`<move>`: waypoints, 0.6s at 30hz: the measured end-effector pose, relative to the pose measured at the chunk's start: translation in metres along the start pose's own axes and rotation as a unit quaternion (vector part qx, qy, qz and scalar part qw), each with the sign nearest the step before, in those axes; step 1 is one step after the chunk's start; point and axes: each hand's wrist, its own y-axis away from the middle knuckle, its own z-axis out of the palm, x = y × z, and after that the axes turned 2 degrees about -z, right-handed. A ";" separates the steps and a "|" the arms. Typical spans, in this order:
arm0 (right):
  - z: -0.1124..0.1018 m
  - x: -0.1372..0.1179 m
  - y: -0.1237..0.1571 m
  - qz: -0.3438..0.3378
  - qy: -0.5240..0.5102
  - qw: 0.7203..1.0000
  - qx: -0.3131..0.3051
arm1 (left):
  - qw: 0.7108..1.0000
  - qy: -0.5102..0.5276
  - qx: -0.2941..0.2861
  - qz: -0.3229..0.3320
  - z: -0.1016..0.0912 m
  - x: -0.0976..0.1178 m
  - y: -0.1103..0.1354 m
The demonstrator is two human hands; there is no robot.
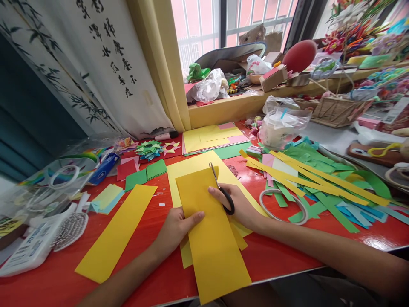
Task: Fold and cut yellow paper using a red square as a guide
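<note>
A long sheet of golden-yellow paper (214, 251) is tilted up over the front of the red table. My left hand (179, 228) pinches its left edge, thumb on top and fingers behind. In my right hand (238, 204) is a pair of scissors (227, 198) with black handles, fingers wrapped round them. The blades point away from me at the sheet's far right corner, slightly apart. Whether they are cutting into the paper I cannot tell. Beneath lies a larger pale yellow sheet (182, 164). Another golden strip (118, 232) lies left of my left hand.
Paper offcuts (322, 183) and a roll of tape (302, 209) lie to the right. Green paper squares (136, 180), a white bottle (32, 249) and a hairbrush (70, 230) lie on the left. Stacked paper (204, 138) and a plastic bag (281, 125) are at the back.
</note>
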 end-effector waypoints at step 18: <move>-0.084 0.003 -0.053 -0.065 0.641 0.759 0.094 | 0.958 0.234 0.158 0.058 -0.034 0.013 -0.023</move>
